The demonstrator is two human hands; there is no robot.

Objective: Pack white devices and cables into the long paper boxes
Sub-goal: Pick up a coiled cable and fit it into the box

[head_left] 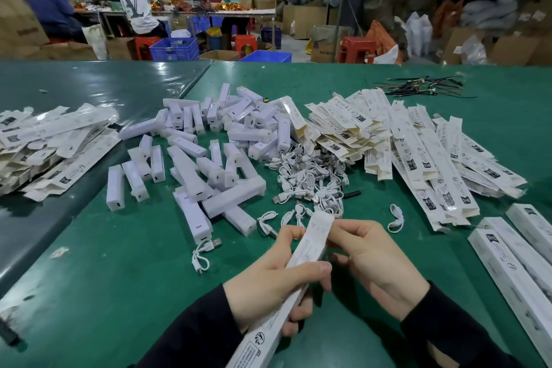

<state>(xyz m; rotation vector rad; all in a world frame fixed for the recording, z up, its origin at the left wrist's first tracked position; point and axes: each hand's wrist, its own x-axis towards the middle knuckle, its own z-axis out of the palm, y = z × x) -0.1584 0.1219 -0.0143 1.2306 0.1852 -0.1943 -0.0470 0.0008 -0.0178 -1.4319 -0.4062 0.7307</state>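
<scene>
I hold one long white paper box [310,243] slanting away from me over the green table [119,278]. My left hand [268,281] grips its middle, thumb across the top. My right hand [373,260] pinches the far end, at the box's end flap. What is inside the box is hidden. A heap of white devices [209,152] lies ahead at centre. White cables [310,185] are tangled just beyond my hands. Flat unfolded boxes [418,146] are piled to the right.
Closed boxes [519,266] lie side by side at the right edge. Another pile of flat boxes [50,143] sits at the far left. Black cable ties [418,88] lie at the far right. People work at a table in the background.
</scene>
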